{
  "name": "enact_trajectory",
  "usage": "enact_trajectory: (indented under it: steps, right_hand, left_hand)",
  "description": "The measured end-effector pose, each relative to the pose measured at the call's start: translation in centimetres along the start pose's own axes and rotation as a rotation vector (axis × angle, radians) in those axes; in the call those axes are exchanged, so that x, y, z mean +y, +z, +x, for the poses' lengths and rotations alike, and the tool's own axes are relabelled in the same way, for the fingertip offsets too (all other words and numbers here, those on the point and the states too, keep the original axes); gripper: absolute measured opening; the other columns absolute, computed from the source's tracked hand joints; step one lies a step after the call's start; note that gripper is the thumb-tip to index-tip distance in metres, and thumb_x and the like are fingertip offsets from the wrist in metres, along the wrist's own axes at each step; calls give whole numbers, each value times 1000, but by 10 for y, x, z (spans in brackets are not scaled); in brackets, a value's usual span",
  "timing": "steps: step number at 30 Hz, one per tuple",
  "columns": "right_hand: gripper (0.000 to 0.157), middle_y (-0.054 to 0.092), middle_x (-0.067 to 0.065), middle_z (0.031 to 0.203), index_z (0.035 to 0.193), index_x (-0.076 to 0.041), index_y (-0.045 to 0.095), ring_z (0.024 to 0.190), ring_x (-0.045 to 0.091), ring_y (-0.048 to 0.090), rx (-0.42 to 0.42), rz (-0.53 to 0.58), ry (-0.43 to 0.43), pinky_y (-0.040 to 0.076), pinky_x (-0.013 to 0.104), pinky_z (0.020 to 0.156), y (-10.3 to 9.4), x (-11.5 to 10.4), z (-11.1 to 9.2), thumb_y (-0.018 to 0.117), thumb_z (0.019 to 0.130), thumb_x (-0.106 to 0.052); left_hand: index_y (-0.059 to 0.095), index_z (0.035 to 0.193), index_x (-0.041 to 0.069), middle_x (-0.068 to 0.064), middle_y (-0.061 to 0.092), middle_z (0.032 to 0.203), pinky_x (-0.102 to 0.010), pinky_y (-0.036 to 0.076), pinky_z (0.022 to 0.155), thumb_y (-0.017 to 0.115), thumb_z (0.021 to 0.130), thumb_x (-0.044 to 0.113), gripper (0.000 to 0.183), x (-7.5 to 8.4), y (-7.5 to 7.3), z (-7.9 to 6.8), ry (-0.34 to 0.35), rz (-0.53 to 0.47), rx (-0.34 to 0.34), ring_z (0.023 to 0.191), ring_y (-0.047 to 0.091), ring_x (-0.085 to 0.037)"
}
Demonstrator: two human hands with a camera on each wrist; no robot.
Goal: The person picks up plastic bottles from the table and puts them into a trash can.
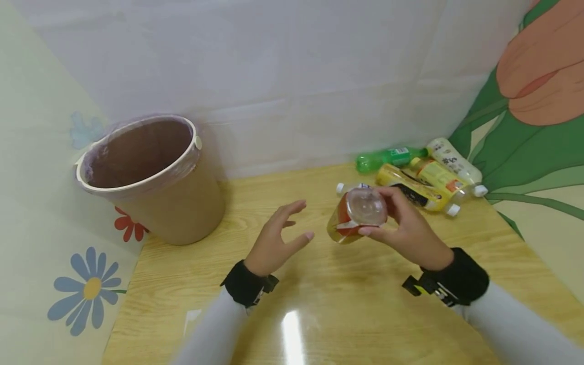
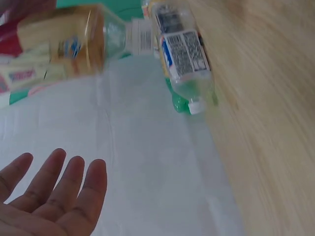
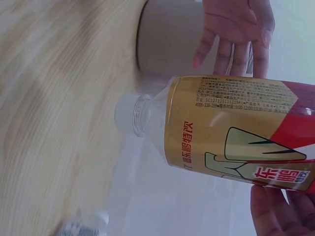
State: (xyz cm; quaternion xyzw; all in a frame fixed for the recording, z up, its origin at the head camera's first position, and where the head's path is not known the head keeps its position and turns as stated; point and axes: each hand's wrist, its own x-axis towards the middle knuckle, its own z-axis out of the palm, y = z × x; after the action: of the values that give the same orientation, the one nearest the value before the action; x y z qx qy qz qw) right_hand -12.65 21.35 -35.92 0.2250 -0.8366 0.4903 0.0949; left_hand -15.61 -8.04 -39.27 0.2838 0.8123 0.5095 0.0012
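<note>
My right hand (image 1: 408,230) grips a plastic bottle (image 1: 345,215) near its base, the clear bottom turned up toward the head camera. A gold and red label (image 3: 231,128) wraps it, and its white cap (image 3: 132,115) points down toward the table in the right wrist view. To the left of the bottle, my left hand (image 1: 276,238) hovers over the table with fingers spread, holding nothing and apart from the bottle. Just behind the held bottle lies a clear bottle with a white cap (image 1: 340,188), mostly hidden in the head view; its label (image 2: 186,54) shows in the left wrist view.
A beige bin (image 1: 196,203) with a plastic liner stands at the back left. At the back right lie a green bottle (image 1: 376,161), a white bottle (image 1: 456,161) and yellow-labelled bottles (image 1: 410,187). Behind the wooden table (image 1: 365,314) hangs a white sheet (image 1: 292,86).
</note>
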Motion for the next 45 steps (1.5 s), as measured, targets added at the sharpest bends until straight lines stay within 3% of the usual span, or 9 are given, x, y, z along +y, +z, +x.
enact_trajectory:
  steps: [8,13,21,30,34,37,41,45]
  right_hand:
    - [67,54,8,136,141,-6,41,120,3,55,-79,161,29,47,13,100,38,-4,8,79,86,-3]
    - [66,55,7,136,141,-7,44,121,7,56,-92,235,32,47,18,102,53,-11,10,80,86,-6]
    - [66,56,6,134,141,-7,44,120,7,56,-85,252,36,46,18,103,59,-17,14,79,86,-6]
    - [70,53,10,140,147,-7,38,123,6,54,-148,237,7,46,18,104,56,-16,19,77,89,-10]
    - [77,51,11,146,153,-9,35,129,6,51,-167,210,-30,47,19,106,56,-13,21,77,89,-9]
    - [78,49,11,149,155,-12,33,134,14,50,-181,188,-46,49,25,107,55,-9,23,75,90,-9]
    - [71,50,8,149,154,-17,35,134,24,50,-200,135,-28,49,33,108,53,1,23,71,94,-11]
    - [59,48,6,151,152,-18,39,136,23,49,-243,71,43,48,43,108,49,14,22,66,99,-20]
  left_hand:
    - [36,155,27,2,48,152,-51,45,112,85,82,24,88,-1,18,-13,23,-32,-10,141,45,-18]
    - [40,153,28,5,53,147,-45,49,107,86,82,25,84,-4,23,-18,20,-70,24,132,53,-17]
    - [42,152,26,4,55,146,-42,51,104,85,83,21,82,-4,22,-22,36,-95,50,129,55,-19]
    - [42,152,22,2,54,147,-41,51,104,85,82,19,82,-3,16,-19,36,-45,61,130,54,-19]
    - [41,152,20,0,53,148,-43,50,105,84,83,17,81,0,4,-16,33,-38,78,131,54,-21]
    - [42,151,18,-1,54,148,-46,49,106,84,83,16,80,3,-12,-12,36,-33,118,131,54,-21]
    - [43,149,14,-4,55,144,-49,46,108,83,82,11,78,13,-42,-7,51,-37,202,129,54,-22]
    - [43,147,9,-9,55,139,-48,44,110,81,81,5,76,28,-78,-4,67,-41,287,127,53,-23]
